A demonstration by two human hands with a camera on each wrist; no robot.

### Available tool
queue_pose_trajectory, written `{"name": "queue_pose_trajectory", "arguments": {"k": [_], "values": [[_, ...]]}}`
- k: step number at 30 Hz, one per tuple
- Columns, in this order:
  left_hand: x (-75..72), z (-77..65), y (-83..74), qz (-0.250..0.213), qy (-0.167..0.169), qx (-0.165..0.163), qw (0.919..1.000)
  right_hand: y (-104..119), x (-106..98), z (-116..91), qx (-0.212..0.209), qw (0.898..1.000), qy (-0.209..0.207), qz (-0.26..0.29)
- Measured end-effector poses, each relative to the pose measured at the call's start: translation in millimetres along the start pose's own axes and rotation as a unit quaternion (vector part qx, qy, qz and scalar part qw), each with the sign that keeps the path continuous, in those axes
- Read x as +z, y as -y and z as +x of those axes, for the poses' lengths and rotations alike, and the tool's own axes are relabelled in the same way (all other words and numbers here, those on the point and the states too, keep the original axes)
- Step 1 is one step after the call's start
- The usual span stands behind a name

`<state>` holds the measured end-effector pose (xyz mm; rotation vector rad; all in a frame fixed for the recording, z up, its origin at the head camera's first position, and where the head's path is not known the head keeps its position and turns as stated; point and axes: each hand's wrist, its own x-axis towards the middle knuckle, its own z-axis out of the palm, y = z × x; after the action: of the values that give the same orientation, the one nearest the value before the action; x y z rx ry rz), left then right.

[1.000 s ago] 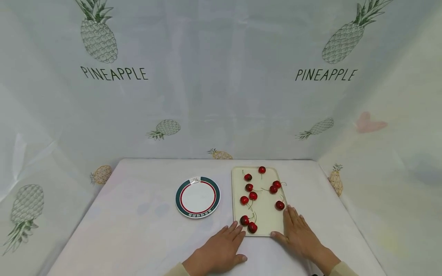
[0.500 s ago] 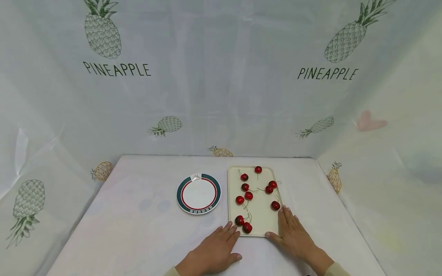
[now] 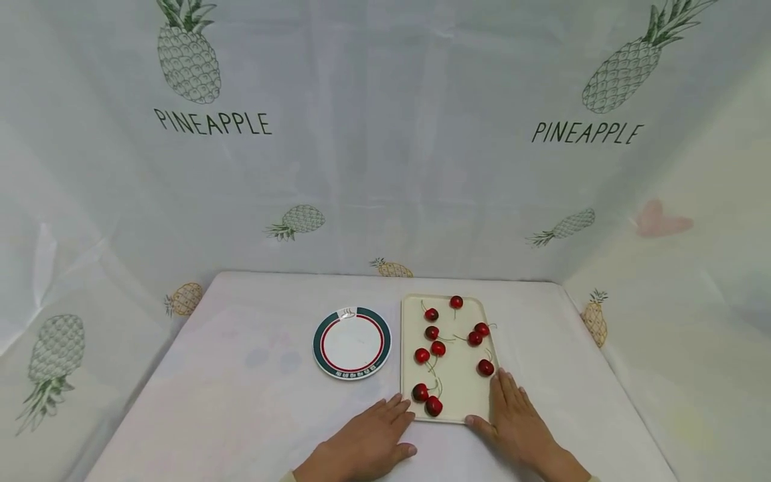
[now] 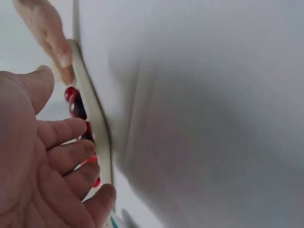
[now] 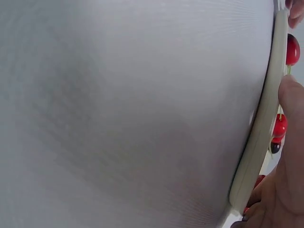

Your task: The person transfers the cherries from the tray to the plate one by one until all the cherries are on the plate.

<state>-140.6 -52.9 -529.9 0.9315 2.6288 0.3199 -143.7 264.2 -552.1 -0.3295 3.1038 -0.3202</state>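
A cream rectangular tray (image 3: 460,395) lies on the table with several red cherries on it, most with thin green stems; one cherry (image 3: 438,349) is near the middle of the left half. My left hand (image 3: 364,442) has its fingertips at the tray's near left corner, fingers extended. At the near right corner is my right hand (image 3: 518,425), its fingers straight along the right side and its thumb at the near edge. The left wrist view shows the left hand (image 4: 47,156) beside the tray rim (image 4: 97,118).
A white plate (image 3: 352,343) with a green rim band and red ring stands left of the tray, a narrow gap apart. A white cloth (image 3: 241,402) covers the table. Pineapple-printed curtains (image 3: 385,167) hang behind and at both sides.
The tray has slid slightly left, closer to the plate, with both hands moving along at its corners. The head view has also shifted a little.
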Motion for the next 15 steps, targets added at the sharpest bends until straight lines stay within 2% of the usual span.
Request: {"name": "queue_pose_trajectory", "arguments": {"k": [5, 8, 11, 13, 15], "values": [[-14.4, -11.6, 9.4, -0.020, -0.071, -0.012, 0.9972, -1.9, -1.0, 1.6, 0.006, 1.000, 0.019, 0.000], [-28.3, -15.9, 23.9, -0.049, -0.133, -0.036, 0.9893, -5.7, -2.0, 4.0, 0.006, 1.000, 0.019, -0.005], [-43.0, -17.6, 47.3, -0.086, -0.210, -0.068, 0.9714, -12.3, -4.3, 7.6, 0.001, 1.000, -0.005, -0.012], [-52.5, -18.1, 65.9, -0.113, -0.256, -0.099, 0.9550, -16.8, -5.9, 10.7, -0.006, 1.000, -0.026, -0.015], [-60.6, -18.5, 85.9, -0.140, -0.284, -0.138, 0.9386, -20.7, -6.3, 13.3, -0.011, 0.999, -0.039, -0.015]]}}
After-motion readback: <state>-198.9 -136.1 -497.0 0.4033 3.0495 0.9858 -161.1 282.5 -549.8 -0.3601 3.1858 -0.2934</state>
